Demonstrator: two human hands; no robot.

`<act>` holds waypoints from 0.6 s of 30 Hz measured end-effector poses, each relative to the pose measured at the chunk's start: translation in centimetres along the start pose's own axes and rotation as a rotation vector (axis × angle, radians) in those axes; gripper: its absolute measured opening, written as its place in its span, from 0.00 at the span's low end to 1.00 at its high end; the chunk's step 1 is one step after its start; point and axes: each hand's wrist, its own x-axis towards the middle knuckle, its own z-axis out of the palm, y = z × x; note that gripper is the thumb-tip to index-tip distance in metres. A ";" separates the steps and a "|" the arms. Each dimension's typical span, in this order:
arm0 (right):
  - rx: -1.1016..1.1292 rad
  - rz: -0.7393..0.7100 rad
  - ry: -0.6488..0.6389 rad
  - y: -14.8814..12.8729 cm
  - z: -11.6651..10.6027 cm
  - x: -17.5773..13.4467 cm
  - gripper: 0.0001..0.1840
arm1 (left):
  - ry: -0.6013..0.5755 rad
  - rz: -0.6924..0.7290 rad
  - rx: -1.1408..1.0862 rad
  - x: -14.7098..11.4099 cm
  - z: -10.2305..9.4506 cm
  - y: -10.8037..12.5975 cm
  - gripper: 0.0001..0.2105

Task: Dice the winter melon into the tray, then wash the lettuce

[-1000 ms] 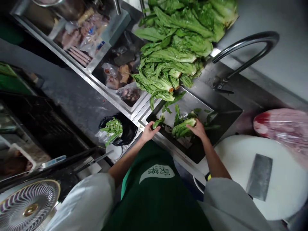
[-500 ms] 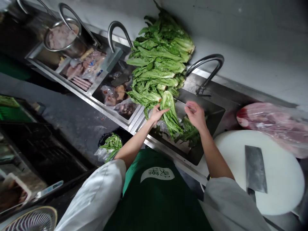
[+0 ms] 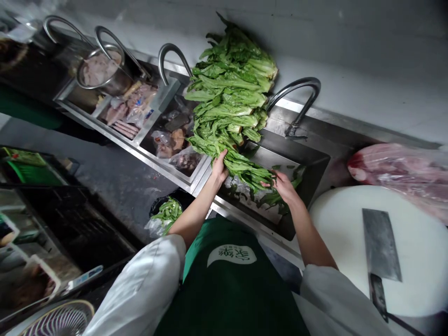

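A head of long-leaved green lettuce [image 3: 245,168] lies level over the sink [image 3: 315,179], held between my two hands. My left hand [image 3: 220,167] is closed around its left part, thumb on top. At its right end, my right hand [image 3: 283,185] grips the leaves, with some fingers hidden beneath them. Directly behind is a large pile of lettuce heads [image 3: 231,88], stacked against the wall, leaves to the left and pale stem ends to the right. Loose leaves [image 3: 273,198] lie in the sink below my hands.
A curved faucet [image 3: 297,86] rises behind the sink. To the right are a round white chopping board [image 3: 336,224], a cleaver [image 3: 381,242] and wrapped meat [image 3: 395,175]. Leftward, more sinks hold bagged meat [image 3: 175,140] and a steel pot [image 3: 115,84]. A lined bin [image 3: 157,205] with leaf scraps stands on the floor.
The lettuce has turned from hanging leaves-down to lying crosswise. My right hand, apart from it before, has come down onto the leaves. My view has shifted slightly.
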 end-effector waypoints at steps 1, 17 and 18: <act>-0.032 -0.019 0.026 -0.1 -0.3 0.2 0.29 | 0.013 -0.007 -0.014 -0.1 -0.1 -0.1 0.24; -0.563 -0.576 0.231 -3.9 4.3 -2.0 0.16 | 0.011 0.074 -0.069 -2.9 0.9 1.1 0.22; -0.540 -0.572 0.272 -3.7 4.0 -1.9 0.16 | 0.003 0.029 -0.073 -3.0 0.9 1.3 0.20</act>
